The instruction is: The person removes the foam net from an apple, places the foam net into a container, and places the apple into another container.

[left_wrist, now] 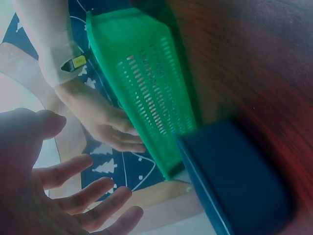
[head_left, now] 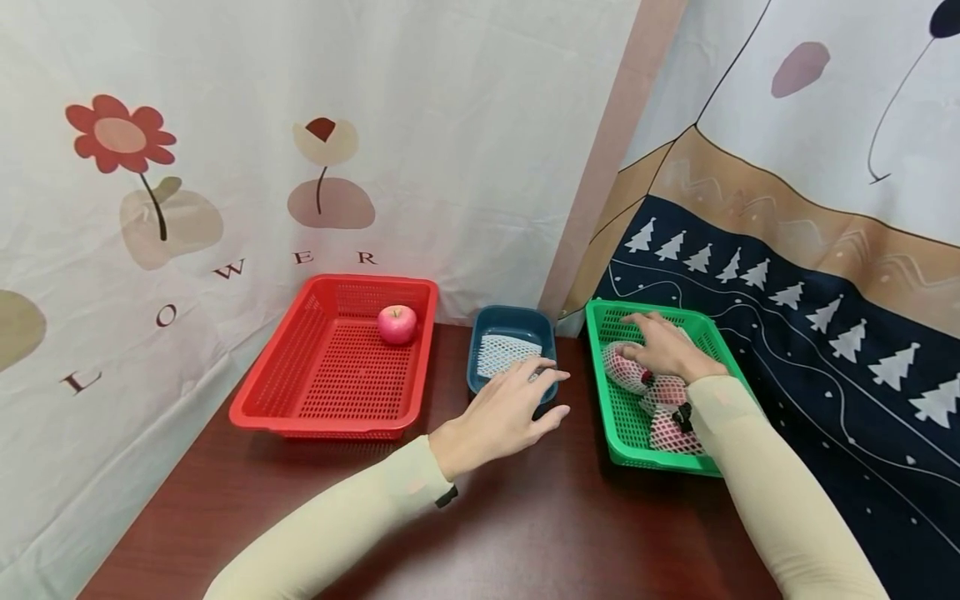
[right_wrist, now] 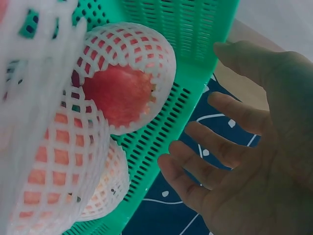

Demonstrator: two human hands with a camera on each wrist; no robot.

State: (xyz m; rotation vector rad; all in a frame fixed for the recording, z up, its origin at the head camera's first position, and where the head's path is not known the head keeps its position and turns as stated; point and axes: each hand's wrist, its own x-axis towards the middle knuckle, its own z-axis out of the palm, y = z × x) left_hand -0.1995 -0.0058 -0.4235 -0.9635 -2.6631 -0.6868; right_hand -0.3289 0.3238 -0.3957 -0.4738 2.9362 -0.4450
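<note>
My left hand (head_left: 504, 410) hovers over the near edge of a small dark blue box (head_left: 475, 350), fingers spread and holding nothing. A piece of white foam netting (head_left: 504, 352) lies inside that box. Over the green basket (head_left: 626, 454) is my right hand (head_left: 666, 346), its fingers relaxed and apart from the fruit. Several red fruits in white foam nets lie in this basket. In the right wrist view, one netted fruit (right_wrist: 120, 93) shows bare red skin through its net's opening, and the right hand (right_wrist: 249, 156) grips nothing.
A red basket (head_left: 330, 367) stands at the left of the brown table (head_left: 517, 517), with one bare pink-red apple (head_left: 397, 325) in its far right corner. Printed curtains (head_left: 465, 150) hang behind the table and down its right side.
</note>
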